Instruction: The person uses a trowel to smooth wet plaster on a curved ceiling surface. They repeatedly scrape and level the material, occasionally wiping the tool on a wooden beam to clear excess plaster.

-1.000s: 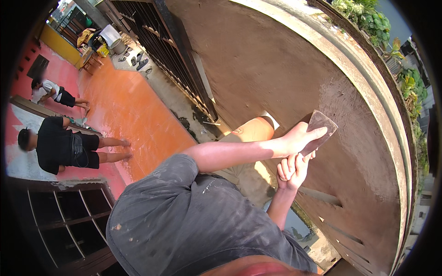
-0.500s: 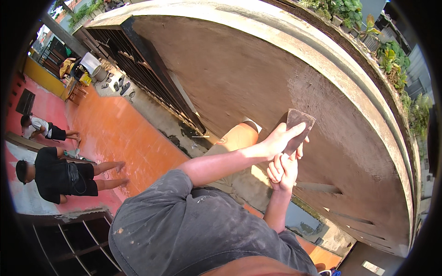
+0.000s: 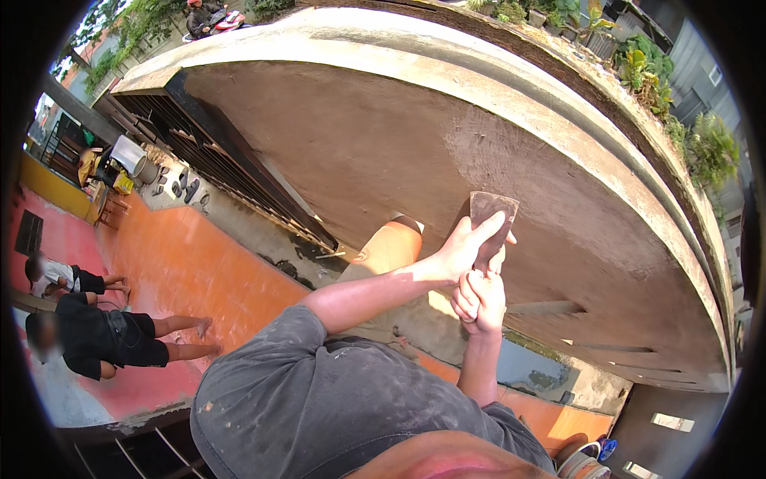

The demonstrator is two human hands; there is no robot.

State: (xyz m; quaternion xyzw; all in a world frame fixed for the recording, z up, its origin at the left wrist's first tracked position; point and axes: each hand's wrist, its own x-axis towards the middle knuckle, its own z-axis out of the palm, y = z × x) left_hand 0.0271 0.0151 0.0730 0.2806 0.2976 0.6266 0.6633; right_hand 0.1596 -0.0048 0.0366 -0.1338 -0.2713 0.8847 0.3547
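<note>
A putty knife with a wide, dark, worn blade stands out in front of the brown wall, blade end upward. My left hand grips it, the thumb pressed flat along the blade's face and fingers behind it. Just below, my right hand is closed around the lower end, where the handle is hidden by the fingers. Both hands touch each other there. Plaster on the wall behind them looks rough and patchy.
A dark metal gate adjoins the wall at left. Two people, one in black, are on the orange and pink floor. Sandals and a bucket lie beyond. Water fills a trough below the wall.
The view has shifted, bringing a motorcycle with a rider in at the top and buckets at lower right. My grip on the putty knife looks the same. The person in black has changed posture.
</note>
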